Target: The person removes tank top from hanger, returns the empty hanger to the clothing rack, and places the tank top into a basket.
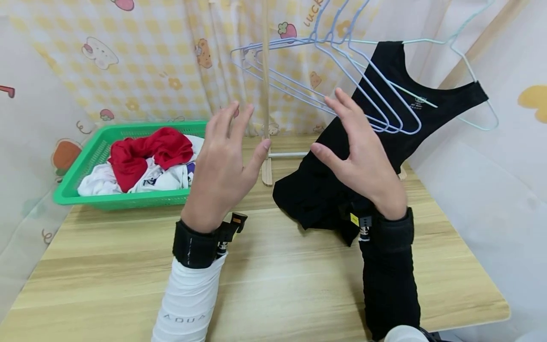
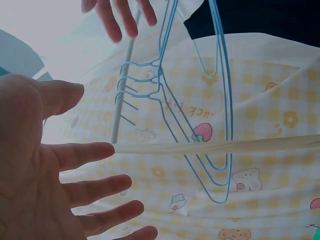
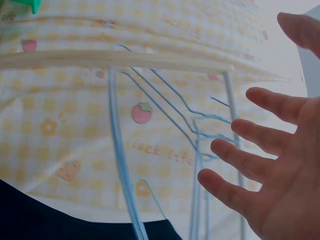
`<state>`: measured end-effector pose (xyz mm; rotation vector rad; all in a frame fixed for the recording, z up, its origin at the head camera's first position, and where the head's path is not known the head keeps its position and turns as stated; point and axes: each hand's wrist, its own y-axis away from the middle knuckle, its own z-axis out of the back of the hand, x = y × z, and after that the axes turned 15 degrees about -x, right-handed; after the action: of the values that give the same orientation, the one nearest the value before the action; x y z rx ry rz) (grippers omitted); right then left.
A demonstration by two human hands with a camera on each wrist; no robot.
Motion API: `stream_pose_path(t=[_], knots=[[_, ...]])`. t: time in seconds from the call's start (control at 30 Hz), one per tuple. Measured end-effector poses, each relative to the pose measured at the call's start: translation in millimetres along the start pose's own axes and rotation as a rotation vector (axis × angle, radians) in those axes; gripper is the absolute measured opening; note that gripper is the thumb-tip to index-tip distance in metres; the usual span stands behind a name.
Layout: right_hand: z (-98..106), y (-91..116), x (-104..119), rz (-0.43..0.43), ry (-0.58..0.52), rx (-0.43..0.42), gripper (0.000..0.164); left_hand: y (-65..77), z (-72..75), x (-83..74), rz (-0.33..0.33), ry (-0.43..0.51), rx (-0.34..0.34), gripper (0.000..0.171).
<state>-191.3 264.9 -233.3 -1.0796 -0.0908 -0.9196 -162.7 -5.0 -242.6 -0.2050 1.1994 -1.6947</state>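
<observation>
Both my hands are raised over the table with fingers spread and nothing in them. The left hand (image 1: pixel 224 166) is up between the green basket (image 1: pixel 121 205) and the wooden post (image 1: pixel 266 95) of a rack. My right hand (image 1: pixel 363 156) overlaps a black tank top (image 1: pixel 325 190) in the head view. That top hangs by its straps from a pale green hanger (image 1: pixel 427 42), its lower part reaching down toward the tabletop. Several blue hangers (image 2: pixel 165 100) hang from the rack's rail (image 2: pixel 120 110), bare of clothes, beyond the fingertips of both hands.
The basket holds crumpled clothes, a red garment (image 1: pixel 149 152) on top of white ones (image 1: pixel 100 180). A wood-grain table (image 1: pixel 273 285) carries basket and rack. Behind it hangs a yellow checked curtain (image 1: pixel 149 57); a white curtain (image 1: pixel 504 190) is at the right.
</observation>
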Motion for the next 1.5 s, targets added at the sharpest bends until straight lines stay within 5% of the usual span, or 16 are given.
stream_pose_path(t=[0.2, 0.7, 1.0, 1.23, 1.5], knots=[[-11, -1, -4, -0.008, 0.033, 0.089, 0.090, 1.0, -1.3, -1.7, 0.012, -0.029, 0.044, 0.068], [-9, 0, -1, -0.010, 0.041, 0.074, 0.088, 4.9, -2.2, -1.4, 0.002, -0.039, 0.067, 0.067], [16, 5, 0, 0.063, 0.010, -0.100, 0.074, 4.1, 0.3, 4.8, 0.032, -0.036, 0.092, 0.067], [57, -8, -7, 0.125, 0.044, -0.233, 0.059, 4.5, 0.5, 7.4, 0.049, -0.046, 0.117, 0.068], [109, -37, -16, -0.104, 0.071, -0.406, 0.046, 4.4, 0.6, 7.6, 0.049, -0.043, 0.114, 0.068]])
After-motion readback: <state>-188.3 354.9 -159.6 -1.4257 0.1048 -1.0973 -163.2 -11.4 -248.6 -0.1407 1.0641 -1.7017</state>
